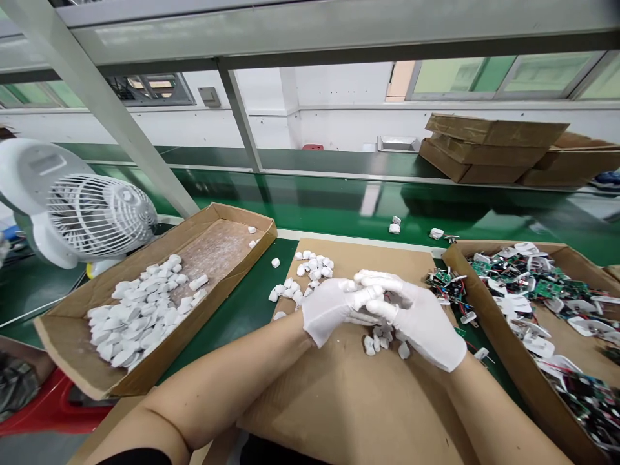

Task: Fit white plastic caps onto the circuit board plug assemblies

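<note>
In white gloves, my left hand [333, 307] and my right hand [420, 318] meet over a cardboard sheet [358, 394]. Their fingers are bent and pressed together at the tips; whatever they hold is hidden between them. Just below the hands lies a small group of white plastic pieces [379, 340]. More of these pieces form a loose pile [316, 266] beyond my left hand. To the right of my right hand, small green circuit boards with wires [443, 284] rest at the sheet's edge.
A cardboard tray [252, 258] with many white parts stands at left, beside a white fan [97, 213]. At right, another cardboard tray [504, 349] holds wired circuit boards. Stacked cardboard boxes [489, 152] sit on the back ledge. A slanted metal post [111, 123] rises at left.
</note>
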`<action>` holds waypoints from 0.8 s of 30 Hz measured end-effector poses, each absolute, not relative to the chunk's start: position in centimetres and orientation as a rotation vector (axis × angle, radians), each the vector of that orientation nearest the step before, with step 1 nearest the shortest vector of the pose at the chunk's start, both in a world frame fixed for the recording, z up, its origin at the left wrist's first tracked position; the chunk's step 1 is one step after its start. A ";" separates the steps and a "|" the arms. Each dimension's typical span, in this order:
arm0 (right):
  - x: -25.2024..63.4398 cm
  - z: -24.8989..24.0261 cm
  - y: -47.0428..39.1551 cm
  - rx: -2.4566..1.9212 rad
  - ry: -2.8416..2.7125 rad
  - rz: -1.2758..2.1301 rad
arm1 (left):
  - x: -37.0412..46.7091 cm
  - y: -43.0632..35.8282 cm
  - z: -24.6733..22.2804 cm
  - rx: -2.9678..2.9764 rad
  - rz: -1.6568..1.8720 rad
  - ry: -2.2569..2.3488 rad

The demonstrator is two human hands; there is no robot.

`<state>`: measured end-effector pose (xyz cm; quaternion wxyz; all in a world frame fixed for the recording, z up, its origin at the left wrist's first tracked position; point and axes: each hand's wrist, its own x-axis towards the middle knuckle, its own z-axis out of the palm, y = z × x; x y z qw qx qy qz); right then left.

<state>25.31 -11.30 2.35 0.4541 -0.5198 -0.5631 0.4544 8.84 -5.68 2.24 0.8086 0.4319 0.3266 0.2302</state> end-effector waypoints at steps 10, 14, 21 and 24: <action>25.6 2.6 -12.0 -1.290 -1.265 1.278 | 8.6 -6.2 1.4 0.700 0.541 0.434; 25.1 2.6 -11.9 -1.339 -1.614 0.655 | 8.9 -6.5 2.0 0.654 0.676 0.410; 24.0 1.6 -11.8 -1.260 -1.897 -0.110 | 9.3 -6.5 2.8 0.788 0.736 0.423; 23.7 1.8 -12.1 -1.364 -1.698 0.217 | 9.5 -6.3 2.6 0.798 0.720 0.402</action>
